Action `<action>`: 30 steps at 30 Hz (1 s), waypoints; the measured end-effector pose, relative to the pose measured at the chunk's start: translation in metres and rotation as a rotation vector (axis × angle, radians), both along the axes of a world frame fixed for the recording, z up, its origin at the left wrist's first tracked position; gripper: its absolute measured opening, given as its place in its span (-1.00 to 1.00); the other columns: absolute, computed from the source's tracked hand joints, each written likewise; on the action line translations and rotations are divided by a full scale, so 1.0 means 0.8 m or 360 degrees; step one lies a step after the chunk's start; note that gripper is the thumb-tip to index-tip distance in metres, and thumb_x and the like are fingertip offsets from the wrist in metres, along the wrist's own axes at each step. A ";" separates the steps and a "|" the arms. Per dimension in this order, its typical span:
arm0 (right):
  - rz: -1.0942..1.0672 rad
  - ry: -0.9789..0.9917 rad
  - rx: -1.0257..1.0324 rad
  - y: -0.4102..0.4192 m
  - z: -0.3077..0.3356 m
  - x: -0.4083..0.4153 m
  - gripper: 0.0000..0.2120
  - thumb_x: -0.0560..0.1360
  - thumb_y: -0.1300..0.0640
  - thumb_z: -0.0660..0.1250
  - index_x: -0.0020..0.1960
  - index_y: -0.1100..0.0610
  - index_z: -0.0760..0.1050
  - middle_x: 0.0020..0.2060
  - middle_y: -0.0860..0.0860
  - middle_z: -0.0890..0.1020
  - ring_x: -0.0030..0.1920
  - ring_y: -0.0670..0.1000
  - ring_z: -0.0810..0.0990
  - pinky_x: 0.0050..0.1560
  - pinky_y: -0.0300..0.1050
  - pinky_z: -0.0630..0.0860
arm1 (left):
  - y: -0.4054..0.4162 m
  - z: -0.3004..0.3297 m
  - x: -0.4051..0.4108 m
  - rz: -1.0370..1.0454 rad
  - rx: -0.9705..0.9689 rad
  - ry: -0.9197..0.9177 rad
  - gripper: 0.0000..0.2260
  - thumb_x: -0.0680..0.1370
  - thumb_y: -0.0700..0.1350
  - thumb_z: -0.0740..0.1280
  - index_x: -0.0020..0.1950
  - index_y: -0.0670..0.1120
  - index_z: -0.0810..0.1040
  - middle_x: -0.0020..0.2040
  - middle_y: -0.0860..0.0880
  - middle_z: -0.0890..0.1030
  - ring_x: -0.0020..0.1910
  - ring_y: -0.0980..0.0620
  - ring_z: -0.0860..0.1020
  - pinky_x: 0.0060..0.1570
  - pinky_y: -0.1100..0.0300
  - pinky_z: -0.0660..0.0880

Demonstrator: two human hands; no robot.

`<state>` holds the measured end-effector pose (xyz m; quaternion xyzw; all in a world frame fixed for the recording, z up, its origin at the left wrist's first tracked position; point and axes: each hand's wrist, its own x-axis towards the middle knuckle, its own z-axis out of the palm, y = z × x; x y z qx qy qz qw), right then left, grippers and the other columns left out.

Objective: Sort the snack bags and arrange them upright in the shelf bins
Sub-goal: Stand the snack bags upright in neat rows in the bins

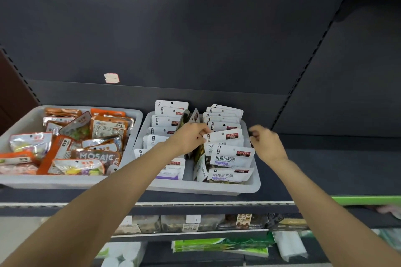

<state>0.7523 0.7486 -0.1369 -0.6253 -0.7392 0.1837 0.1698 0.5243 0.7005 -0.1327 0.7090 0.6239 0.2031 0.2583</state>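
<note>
Left hand fingers pinch top edge of white flat snack bag in translucent white plastic bin; right hand loosely curled, empty, just beside bin's right rim.

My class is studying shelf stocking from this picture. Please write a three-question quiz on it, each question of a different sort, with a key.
1. True or false: the left hand pinches a white-topped bag in the right bin.
2. Which bin holds the orange bags lying jumbled? A) left bin B) right bin
3. Fill in: the right hand hangs near the bin's ____ edge with its fingers curled.

Key: 1 true; 2 A; 3 right.
</note>
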 end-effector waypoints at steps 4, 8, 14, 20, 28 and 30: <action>0.0540 -0.0067 0.0110 -0.028 0.006 -0.022 -0.41 0.53 -0.01 0.31 0.49 -0.03 0.17 0.44 -0.03 0.26 0.44 0.01 0.17 0.38 -0.04 0.25 | -0.008 -0.022 -0.007 0.0018 -0.0087 0.0121 -0.53 0.54 -0.14 0.36 0.43 -0.10 0.34 0.37 -0.09 0.42 0.34 -0.04 0.40 0.34 0.04 0.34; 0.0808 -0.0479 0.0050 -0.036 -0.016 -0.037 -0.16 0.45 -0.26 0.29 0.54 -0.09 -0.10 0.54 -0.09 -0.03 0.53 -0.06 -0.13 0.49 -0.04 -0.18 | -0.008 -0.036 0.000 -0.0275 -0.0192 0.0102 -0.38 0.52 -0.20 0.37 0.52 0.01 0.19 0.49 -0.01 0.28 0.43 0.00 0.30 0.41 0.04 0.25; 0.0595 -0.0501 0.0065 -0.024 -0.014 -0.032 -0.38 0.54 -0.16 0.23 0.51 -0.01 0.12 0.45 -0.07 0.23 0.42 0.02 0.23 0.48 -0.05 0.09 | -0.012 -0.033 -0.003 -0.0075 -0.0267 0.0330 -0.44 0.48 0.14 0.38 0.39 -0.04 0.31 0.28 -0.04 0.50 0.23 -0.04 0.47 0.14 0.01 0.45; 0.0557 -0.0458 -0.0046 -0.023 -0.015 -0.034 -0.44 0.57 -0.11 0.20 0.50 0.02 0.17 0.43 -0.05 0.26 0.40 0.03 0.26 0.44 0.00 0.19 | -0.014 -0.023 0.022 0.0028 -0.0447 0.0869 -0.70 0.53 0.13 0.29 -0.14 -0.11 0.41 -0.19 -0.03 0.49 -0.16 -0.03 0.48 -0.14 0.13 0.41; 0.0592 0.0131 -0.0053 -0.044 0.006 -0.066 -0.47 0.54 -0.13 0.24 0.47 -0.04 0.24 0.42 -0.08 0.31 0.43 -0.04 0.23 0.37 -0.14 0.19 | 0.001 0.001 -0.025 0.0829 -0.0413 -0.0576 -0.88 0.53 -0.25 0.24 -0.19 -0.17 0.51 -0.30 -0.11 0.61 -0.37 0.01 0.64 -0.28 0.21 0.59; 0.0697 0.0229 -0.0232 -0.055 0.013 -0.087 -0.39 0.49 -0.17 0.30 0.47 -0.06 0.23 0.38 -0.09 0.36 0.39 -0.05 0.30 0.34 -0.10 0.27 | 0.000 0.014 -0.033 0.0908 -0.0409 -0.0926 -0.92 0.54 -0.25 0.27 -0.07 -0.20 0.55 -0.20 -0.15 0.64 -0.41 0.08 0.64 -0.44 0.33 0.53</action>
